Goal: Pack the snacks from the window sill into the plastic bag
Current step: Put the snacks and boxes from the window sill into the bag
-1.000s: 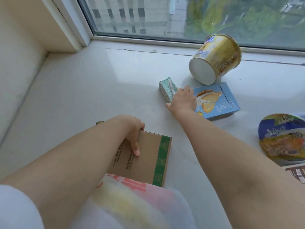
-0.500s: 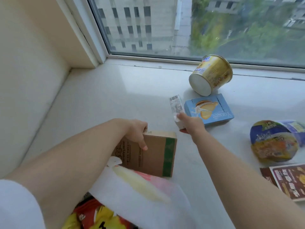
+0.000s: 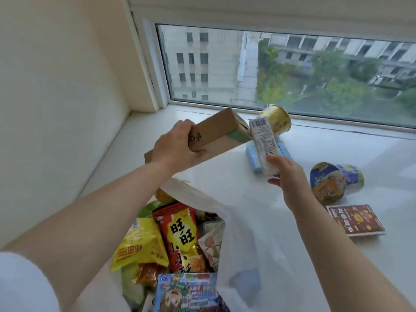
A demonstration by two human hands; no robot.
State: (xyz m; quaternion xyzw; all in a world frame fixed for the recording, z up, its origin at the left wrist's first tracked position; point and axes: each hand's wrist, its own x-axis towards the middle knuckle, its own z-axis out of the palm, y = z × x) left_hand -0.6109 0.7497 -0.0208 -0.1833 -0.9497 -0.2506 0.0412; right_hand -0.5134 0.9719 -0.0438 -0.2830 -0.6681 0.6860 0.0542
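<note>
Above plastic bag (image 3: 243,239) | left hand (image 3: 174,146) fingers grip brown box (image 3: 216,134) | right hand (image 3: 287,174) fingers pinch carton (image 3: 263,140)

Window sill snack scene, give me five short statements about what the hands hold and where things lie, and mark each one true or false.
1. The left hand grips a brown cardboard box with a green band, lifted off the white window sill. True.
2. The right hand is empty. False: it holds a small white drink carton with a barcode.
3. The gold instant noodle cup stands upright. False: it lies on its side near the window.
4. A red snack packet with yellow characters sits inside the open white plastic bag. True.
5. The light blue flat box is already in the bag. False: it lies on the sill, partly hidden behind the carton.
</note>
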